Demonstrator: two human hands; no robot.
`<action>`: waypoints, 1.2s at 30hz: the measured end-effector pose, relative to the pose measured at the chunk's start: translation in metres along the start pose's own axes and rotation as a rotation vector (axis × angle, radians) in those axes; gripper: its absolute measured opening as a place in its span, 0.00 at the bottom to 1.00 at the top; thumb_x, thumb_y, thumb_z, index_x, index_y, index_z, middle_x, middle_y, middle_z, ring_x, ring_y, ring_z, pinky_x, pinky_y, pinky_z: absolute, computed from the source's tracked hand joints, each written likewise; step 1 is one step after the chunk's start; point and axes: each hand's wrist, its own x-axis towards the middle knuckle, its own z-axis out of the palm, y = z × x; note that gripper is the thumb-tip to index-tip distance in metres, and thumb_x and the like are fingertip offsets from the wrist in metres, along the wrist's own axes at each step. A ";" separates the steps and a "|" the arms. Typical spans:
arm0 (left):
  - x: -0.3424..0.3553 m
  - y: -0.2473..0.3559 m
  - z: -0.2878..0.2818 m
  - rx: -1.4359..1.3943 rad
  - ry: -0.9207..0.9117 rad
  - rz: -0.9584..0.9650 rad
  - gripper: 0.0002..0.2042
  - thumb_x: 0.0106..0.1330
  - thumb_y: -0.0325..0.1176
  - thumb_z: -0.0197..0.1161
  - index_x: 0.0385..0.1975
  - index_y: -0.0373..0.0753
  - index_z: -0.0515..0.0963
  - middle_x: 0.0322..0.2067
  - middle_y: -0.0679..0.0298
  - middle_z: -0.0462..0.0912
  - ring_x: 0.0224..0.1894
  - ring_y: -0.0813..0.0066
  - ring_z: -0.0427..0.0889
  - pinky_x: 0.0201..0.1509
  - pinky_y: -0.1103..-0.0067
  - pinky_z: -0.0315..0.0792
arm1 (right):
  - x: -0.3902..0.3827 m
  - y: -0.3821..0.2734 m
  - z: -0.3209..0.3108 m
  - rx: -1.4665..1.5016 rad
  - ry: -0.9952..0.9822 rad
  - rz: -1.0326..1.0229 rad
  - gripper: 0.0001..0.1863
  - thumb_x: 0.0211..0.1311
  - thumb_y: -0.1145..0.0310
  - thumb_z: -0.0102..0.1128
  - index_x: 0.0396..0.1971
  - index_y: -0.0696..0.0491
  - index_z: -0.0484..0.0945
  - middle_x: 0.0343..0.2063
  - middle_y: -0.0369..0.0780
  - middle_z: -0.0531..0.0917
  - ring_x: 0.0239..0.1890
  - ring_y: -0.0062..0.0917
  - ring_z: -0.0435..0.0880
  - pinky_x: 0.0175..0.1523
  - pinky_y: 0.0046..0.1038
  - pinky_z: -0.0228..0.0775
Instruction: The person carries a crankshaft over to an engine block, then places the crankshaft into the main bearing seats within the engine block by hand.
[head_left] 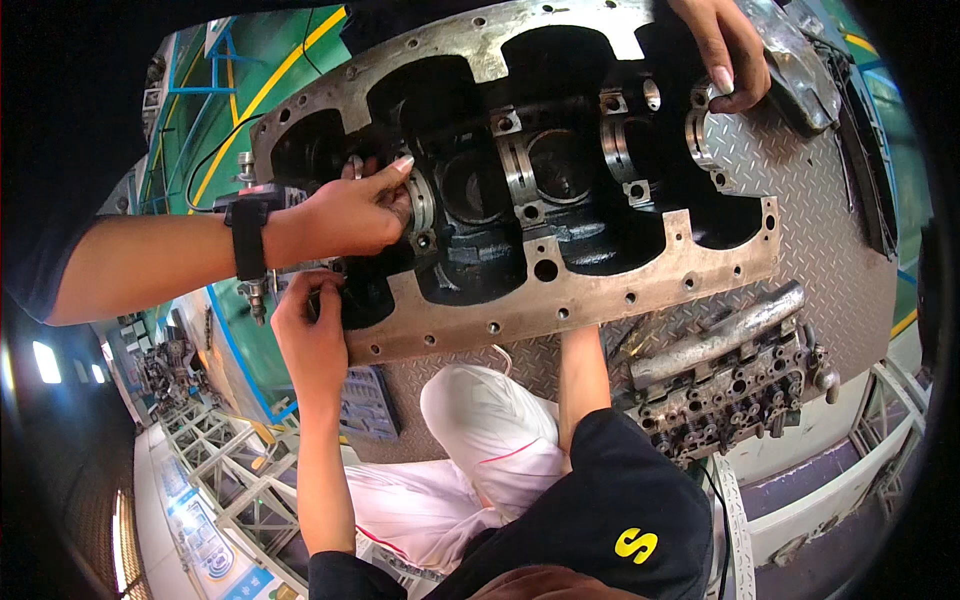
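Observation:
A large engine block point(600, 285) fills the middle, its bearing saddles and dark cylinder bores facing up. My left hand point(312, 325) is at the block's near left corner, fingers curled over its end. My right forearm point(584, 370) passes beneath the near edge; the block hides that hand. Another person's hand point(365, 212), with a black watch on the wrist, pinches at the leftmost visible saddle. What it holds, if anything, is unclear. Curved bearing shells point(518, 172) line the saddles. One more hand, not mine point(730, 55), rests on the far right end.
A diamond-plate tabletop point(810, 200) lies under the block. Close on the right is a cylinder head point(725, 400) with a pipe-like manifold point(720, 335). A tool case point(372, 405) is at the near left. A metal housing point(785, 70) stands at the far right.

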 end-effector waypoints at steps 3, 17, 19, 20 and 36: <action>-0.001 0.000 -0.004 0.010 0.022 0.015 0.06 0.69 0.24 0.57 0.36 0.29 0.80 0.30 0.56 0.83 0.33 0.72 0.79 0.44 0.77 0.71 | -0.001 0.004 0.001 -0.006 -0.007 0.004 0.37 0.71 0.34 0.41 0.71 0.43 0.66 0.68 0.36 0.71 0.70 0.37 0.67 0.72 0.47 0.60; 0.021 0.005 -0.006 0.185 -0.095 -0.023 0.13 0.70 0.33 0.54 0.42 0.31 0.82 0.37 0.49 0.87 0.44 0.50 0.86 0.51 0.66 0.75 | 0.002 -0.001 0.024 0.004 -0.040 -0.053 0.36 0.72 0.35 0.42 0.70 0.43 0.66 0.68 0.36 0.72 0.69 0.37 0.68 0.72 0.46 0.60; 0.020 -0.009 -0.004 0.261 -0.018 0.122 0.12 0.70 0.32 0.54 0.38 0.33 0.83 0.34 0.50 0.87 0.42 0.50 0.86 0.49 0.64 0.75 | 0.002 0.000 0.025 0.012 -0.038 -0.059 0.36 0.72 0.35 0.42 0.70 0.43 0.66 0.68 0.36 0.72 0.69 0.37 0.68 0.72 0.46 0.60; 0.021 -0.010 -0.006 0.226 -0.067 0.130 0.12 0.71 0.31 0.53 0.38 0.33 0.83 0.34 0.51 0.87 0.41 0.51 0.87 0.48 0.64 0.75 | 0.002 0.002 0.028 0.009 -0.034 -0.059 0.36 0.72 0.35 0.42 0.70 0.43 0.66 0.68 0.36 0.72 0.69 0.37 0.68 0.72 0.46 0.60; 0.031 -0.088 -0.012 -0.057 -0.096 -0.051 0.12 0.66 0.21 0.47 0.37 0.31 0.82 0.31 0.54 0.87 0.38 0.63 0.87 0.48 0.74 0.76 | -0.021 0.018 0.025 -0.064 0.021 -0.103 0.36 0.73 0.36 0.42 0.70 0.43 0.66 0.68 0.36 0.72 0.69 0.36 0.68 0.71 0.45 0.61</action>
